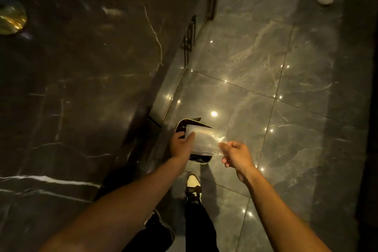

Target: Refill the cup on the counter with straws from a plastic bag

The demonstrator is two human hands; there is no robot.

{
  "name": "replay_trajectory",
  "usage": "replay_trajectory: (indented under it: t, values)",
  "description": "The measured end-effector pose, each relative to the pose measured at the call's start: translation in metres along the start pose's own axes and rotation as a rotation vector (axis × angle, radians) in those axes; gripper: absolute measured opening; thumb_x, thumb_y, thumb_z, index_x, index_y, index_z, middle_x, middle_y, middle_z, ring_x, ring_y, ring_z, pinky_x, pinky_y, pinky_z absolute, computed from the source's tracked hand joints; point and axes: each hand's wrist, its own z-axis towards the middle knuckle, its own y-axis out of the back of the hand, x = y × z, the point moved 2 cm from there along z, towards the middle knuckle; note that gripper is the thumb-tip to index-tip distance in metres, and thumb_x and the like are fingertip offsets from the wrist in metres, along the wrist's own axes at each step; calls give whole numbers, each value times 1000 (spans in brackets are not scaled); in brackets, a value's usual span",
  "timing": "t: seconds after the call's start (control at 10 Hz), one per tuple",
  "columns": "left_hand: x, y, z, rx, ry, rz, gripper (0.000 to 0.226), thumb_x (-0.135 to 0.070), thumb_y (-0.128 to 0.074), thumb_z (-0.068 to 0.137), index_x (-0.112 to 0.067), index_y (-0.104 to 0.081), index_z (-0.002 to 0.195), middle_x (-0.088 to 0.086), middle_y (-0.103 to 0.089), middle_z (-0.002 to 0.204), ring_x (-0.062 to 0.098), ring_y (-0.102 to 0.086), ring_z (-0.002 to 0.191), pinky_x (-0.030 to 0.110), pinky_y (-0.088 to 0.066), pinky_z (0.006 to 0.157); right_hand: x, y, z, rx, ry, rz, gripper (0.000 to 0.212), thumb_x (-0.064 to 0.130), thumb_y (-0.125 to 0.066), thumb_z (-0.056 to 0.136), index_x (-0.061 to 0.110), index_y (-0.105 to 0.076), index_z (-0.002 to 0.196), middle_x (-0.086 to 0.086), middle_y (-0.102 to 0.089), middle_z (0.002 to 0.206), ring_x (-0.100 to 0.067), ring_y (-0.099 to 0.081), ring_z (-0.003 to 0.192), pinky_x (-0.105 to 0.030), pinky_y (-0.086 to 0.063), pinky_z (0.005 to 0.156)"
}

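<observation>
Head view, both hands' fingers pinching crinkly clear plastic bag [204, 139], left hand [181, 146], right hand [237, 154], glossy marble floor [286, 108]

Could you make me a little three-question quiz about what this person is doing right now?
1. True or false: both hands hold the clear plastic bag.
2. Which hand pinches the bag's right edge? A) left hand B) right hand C) neither
3. Fill in: the round gold object sits on the dark marble ____.

Key:
1. True: the left hand grips one end and the right hand grips the other.
2. B
3. counter
</observation>
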Motion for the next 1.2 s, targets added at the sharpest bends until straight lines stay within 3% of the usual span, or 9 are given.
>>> replay_trajectory:
  t: [0.1,0.2,0.4,0.5,0.7,0.9,1.0,1.1,1.2]
  values:
    - [35,-7,33,-6,68,9,48,-27,-71,95,-9,-56,137,11,-64,128,31,-64,114,39,-57,89,-36,-11,35,-3,-64,13,19,15,-68,100,9,-62,83,-4,-56,60,-12,-50,44,-25,-41,42]
    - [80,-20,83,-48,146,23,42,-29,-73,93,-7,-64,128,15,-69,120,28,-65,101,38,-56,85,-83,-24,85,-20,-163,75,13,15,-70,99,9,-63,89,-4,-57,58,-13,-52,45,-23,-46,42]
    - [127,-44,152,-75,226,53,39,-33,-73,93,-10,-67,124,14,-70,120,29,-67,103,40,-57,87,-131,-36,153,-19,-236,123,10,5,-63,100,-4,-66,103,-11,-59,64,-12,-55,40,-21,-47,39]
    - [132,-49,169,-77,222,27,38,-29,-72,95,-8,-66,126,13,-68,120,28,-66,103,37,-55,85,-137,-40,169,-21,-240,117,4,2,-61,100,-1,-64,98,-12,-59,67,-10,-55,37,-20,-45,38]
    - [139,-53,195,-92,198,8,45,-30,-71,95,-8,-60,133,16,-64,129,31,-63,109,39,-55,93,-140,-53,194,-63,-249,160,6,5,-63,101,1,-66,98,-16,-66,78,-21,-65,59,-18,-52,41]
    - [138,-47,202,-102,186,14,68,-31,-71,95,-11,-41,153,16,-51,149,36,-55,131,42,-48,103,-139,-64,203,-18,-268,191,23,22,-64,104,1,-64,112,-20,-73,96,-26,-74,73,-29,-65,53]
    - [137,-38,202,-112,113,43,67,-25,-72,95,-13,-41,154,15,-48,154,37,-53,135,44,-48,108,-140,-65,203,-5,-284,155,24,26,-60,106,3,-62,114,-14,-71,98,-28,-76,80,-39,-67,62]
    - [134,-38,194,-107,55,56,49,-17,-67,98,-10,-52,144,16,-56,146,36,-57,130,39,-49,102,-137,-65,193,-21,-265,105,18,21,-57,107,4,-63,112,-9,-68,91,-24,-72,78,-36,-66,59]
    - [128,-38,165,-130,39,123,40,-13,-63,100,-6,-57,139,17,-60,141,36,-59,129,35,-49,99,-119,-64,165,-38,-189,-87,18,21,-57,106,9,-70,107,-13,-73,98,-26,-71,87,-32,-57,62]
